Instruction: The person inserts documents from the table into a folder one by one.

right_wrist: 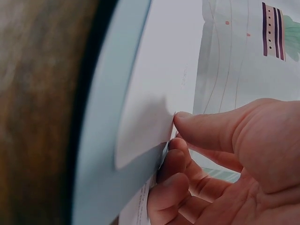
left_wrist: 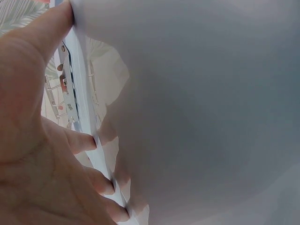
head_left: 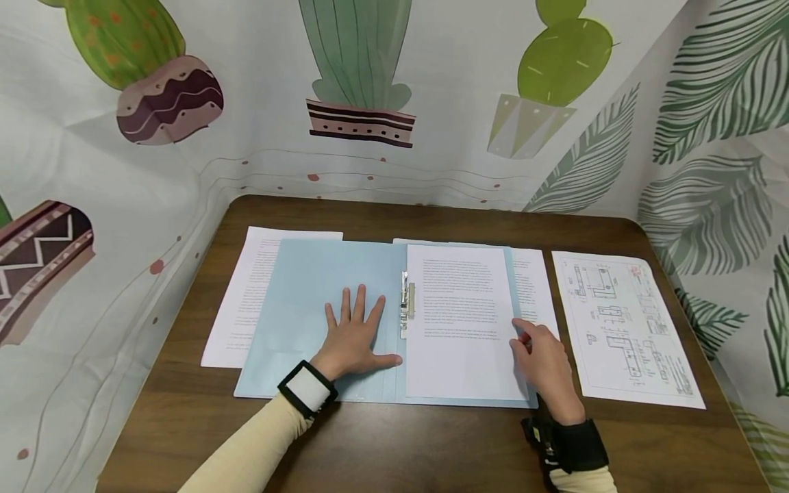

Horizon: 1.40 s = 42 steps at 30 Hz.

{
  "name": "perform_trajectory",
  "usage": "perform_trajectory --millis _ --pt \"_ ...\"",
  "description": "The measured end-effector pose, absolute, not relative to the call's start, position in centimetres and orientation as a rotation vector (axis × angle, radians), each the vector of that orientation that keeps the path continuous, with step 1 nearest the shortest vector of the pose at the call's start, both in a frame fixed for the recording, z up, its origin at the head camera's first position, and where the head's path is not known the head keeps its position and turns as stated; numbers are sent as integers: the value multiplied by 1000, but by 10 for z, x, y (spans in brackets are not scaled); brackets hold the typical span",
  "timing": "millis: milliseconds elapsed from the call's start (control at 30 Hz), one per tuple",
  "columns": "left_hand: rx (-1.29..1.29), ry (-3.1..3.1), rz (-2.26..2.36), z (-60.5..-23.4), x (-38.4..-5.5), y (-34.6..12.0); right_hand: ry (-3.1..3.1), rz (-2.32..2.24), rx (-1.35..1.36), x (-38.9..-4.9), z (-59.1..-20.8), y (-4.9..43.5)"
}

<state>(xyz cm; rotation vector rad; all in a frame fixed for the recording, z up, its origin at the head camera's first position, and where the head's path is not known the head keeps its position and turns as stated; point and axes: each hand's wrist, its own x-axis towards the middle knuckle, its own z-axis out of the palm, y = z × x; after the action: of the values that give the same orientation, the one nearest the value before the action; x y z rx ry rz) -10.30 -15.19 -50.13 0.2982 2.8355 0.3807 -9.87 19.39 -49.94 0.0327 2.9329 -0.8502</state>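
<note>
A light blue folder lies open on the table, with a metal lever clip along its spine. On its right half rests a white printed sheet. My left hand presses flat on the left inside cover, fingers spread and thumb pointing toward the spine. At the sheet's right edge, my right hand pinches the paper between thumb and fingers. The right wrist view shows the thumb on the edge of the sheet, the other fingers curled below.
Printed pages stick out from under the folder at left and right. A sheet of technical drawings lies farther right on the brown wooden table. Behind the table hangs a cloth printed with cacti.
</note>
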Motion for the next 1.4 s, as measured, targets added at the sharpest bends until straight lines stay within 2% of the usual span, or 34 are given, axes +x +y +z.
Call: perform_trajectory --millis 733,1133,1400 --pt "291 2827 398 -501 -101 -152 3177 -862 -48 -108 -475 223" --pt "291 2824 394 -502 -100 -152 3245 -824 -36 -127 -446 273" --pt "297 2833 392 -502 -101 -153 3172 -768 -36 -139 -443 311"
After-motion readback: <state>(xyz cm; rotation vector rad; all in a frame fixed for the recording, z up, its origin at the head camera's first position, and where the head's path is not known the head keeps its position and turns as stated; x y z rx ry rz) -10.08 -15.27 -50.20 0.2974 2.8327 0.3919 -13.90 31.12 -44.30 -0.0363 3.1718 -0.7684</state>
